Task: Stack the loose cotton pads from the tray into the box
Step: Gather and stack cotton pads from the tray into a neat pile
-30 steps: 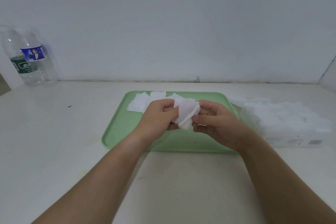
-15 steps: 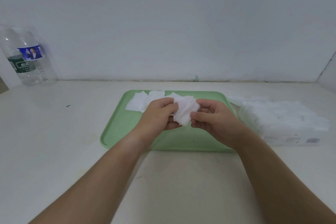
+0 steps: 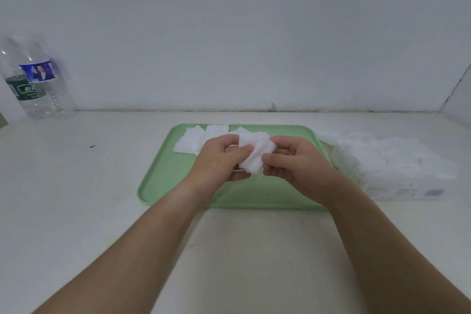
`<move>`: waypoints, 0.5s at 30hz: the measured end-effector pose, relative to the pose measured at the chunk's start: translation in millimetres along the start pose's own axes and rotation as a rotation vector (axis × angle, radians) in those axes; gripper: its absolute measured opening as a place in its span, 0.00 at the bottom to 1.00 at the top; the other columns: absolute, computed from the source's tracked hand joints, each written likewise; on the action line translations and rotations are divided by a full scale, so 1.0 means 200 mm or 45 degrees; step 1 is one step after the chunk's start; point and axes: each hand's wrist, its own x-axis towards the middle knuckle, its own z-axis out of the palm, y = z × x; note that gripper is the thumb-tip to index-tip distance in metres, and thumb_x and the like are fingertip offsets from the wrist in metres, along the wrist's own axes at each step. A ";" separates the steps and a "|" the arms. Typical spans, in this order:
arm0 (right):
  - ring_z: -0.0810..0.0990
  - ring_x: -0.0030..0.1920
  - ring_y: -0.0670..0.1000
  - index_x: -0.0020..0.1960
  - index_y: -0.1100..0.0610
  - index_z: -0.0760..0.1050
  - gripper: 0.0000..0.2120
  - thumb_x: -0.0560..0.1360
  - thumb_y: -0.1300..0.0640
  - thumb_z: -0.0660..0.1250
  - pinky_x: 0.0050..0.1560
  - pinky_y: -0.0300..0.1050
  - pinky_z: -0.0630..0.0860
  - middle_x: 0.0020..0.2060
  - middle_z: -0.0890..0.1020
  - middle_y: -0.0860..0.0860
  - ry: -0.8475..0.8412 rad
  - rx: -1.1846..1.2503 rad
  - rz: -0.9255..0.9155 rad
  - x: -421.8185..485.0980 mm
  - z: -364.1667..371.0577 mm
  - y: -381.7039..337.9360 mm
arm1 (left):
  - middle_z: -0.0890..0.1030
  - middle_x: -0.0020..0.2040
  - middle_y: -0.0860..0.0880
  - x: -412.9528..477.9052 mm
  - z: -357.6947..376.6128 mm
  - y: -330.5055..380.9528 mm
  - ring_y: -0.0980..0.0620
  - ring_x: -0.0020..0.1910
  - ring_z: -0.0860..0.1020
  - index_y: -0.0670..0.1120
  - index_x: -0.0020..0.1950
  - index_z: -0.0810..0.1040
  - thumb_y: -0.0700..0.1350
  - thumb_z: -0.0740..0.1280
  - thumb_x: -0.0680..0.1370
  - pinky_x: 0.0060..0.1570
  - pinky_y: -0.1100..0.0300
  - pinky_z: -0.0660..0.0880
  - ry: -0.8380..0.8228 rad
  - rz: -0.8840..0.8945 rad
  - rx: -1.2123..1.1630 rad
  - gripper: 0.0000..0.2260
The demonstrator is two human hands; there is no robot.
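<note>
A small bunch of white cotton pads (image 3: pixel 256 154) is held above the green tray (image 3: pixel 165 173) between both hands. My left hand (image 3: pixel 219 160) pinches its left side and my right hand (image 3: pixel 293 163) pinches its right side. More loose pads (image 3: pixel 193 139) lie at the tray's far left corner, partly hidden behind my left hand. To the right of the tray stands the white box (image 3: pixel 397 190), heaped with white pads (image 3: pixel 387 158).
A clear plastic water bottle (image 3: pixel 33 79) stands at the far left against the wall. The white table (image 3: pixel 76 199) meets the wall just behind the tray. A small blue mark (image 3: pixel 92 146) is on the table left of the tray.
Both hands have kept hold of the bunch of pads and shifted their fingers slightly on it. The bunch sits a little more upright than a second ago.
</note>
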 end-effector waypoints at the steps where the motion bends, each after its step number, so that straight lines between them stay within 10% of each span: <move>1: 0.79 0.36 0.49 0.56 0.66 0.79 0.09 0.77 0.71 0.65 0.43 0.42 0.79 0.38 0.81 0.57 0.007 -0.003 0.000 0.00 0.00 0.00 | 0.87 0.44 0.49 0.00 0.00 0.00 0.53 0.44 0.85 0.44 0.55 0.83 0.42 0.68 0.81 0.43 0.59 0.82 0.023 -0.005 -0.001 0.06; 9: 0.77 0.40 0.50 0.45 0.58 0.78 0.06 0.77 0.66 0.64 0.42 0.44 0.75 0.37 0.80 0.51 0.325 -0.013 -0.004 0.00 -0.04 -0.02 | 0.76 0.39 0.46 0.02 -0.05 0.03 0.49 0.40 0.74 0.36 0.47 0.79 0.48 0.68 0.72 0.45 0.52 0.72 0.389 0.107 -0.023 0.14; 15: 0.79 0.42 0.51 0.43 0.61 0.75 0.03 0.70 0.64 0.64 0.45 0.46 0.77 0.39 0.78 0.54 0.087 0.345 -0.163 -0.01 -0.01 -0.09 | 0.71 0.29 0.52 0.01 -0.03 0.01 0.49 0.33 0.69 0.42 0.39 0.77 0.46 0.68 0.75 0.38 0.54 0.67 0.348 0.161 0.146 0.09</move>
